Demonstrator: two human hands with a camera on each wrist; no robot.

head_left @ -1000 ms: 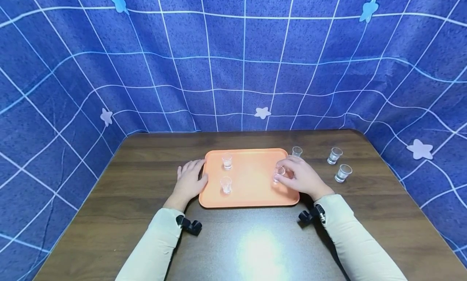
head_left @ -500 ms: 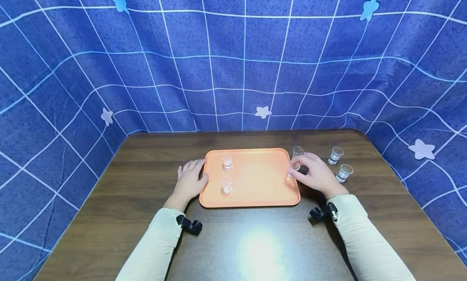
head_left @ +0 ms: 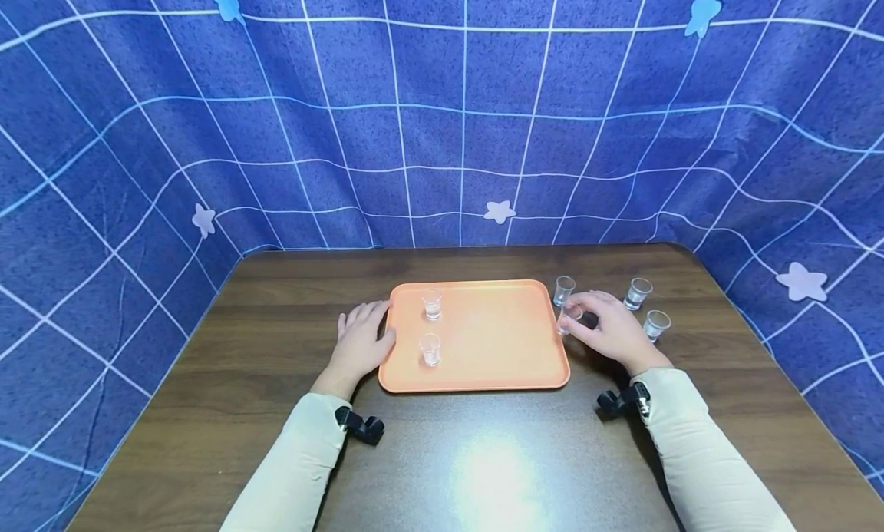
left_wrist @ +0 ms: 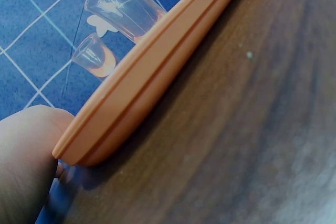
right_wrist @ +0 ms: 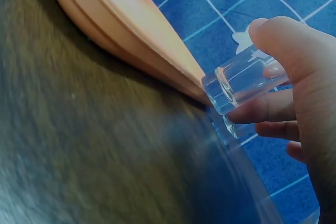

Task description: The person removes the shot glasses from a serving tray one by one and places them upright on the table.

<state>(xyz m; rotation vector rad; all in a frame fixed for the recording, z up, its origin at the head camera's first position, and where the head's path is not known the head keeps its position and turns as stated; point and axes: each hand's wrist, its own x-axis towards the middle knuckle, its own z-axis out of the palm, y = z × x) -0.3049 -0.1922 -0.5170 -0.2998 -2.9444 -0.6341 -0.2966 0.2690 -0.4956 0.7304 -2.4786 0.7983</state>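
Observation:
An orange tray lies on the table, with two clear shot glasses standing at its left, a rear one and a front one. My left hand holds the tray's left edge, thumb over the rim, as the left wrist view shows beside the tray wall. At the opposite edge, my right hand pinches another clear shot glass between thumb and fingers, just past the tray's rim. In the right wrist view this glass appears with its thick base toward the camera.
Just behind the held glass, another shot glass stands beside the tray's back right corner. Two more, a rear one and a front one, stand right of my right hand. A blue gridded curtain hangs behind the wooden table.
My right hand has moved right with the shot glass, from over the tray's right part to just past its right edge. My left hand and the tray have stayed put.

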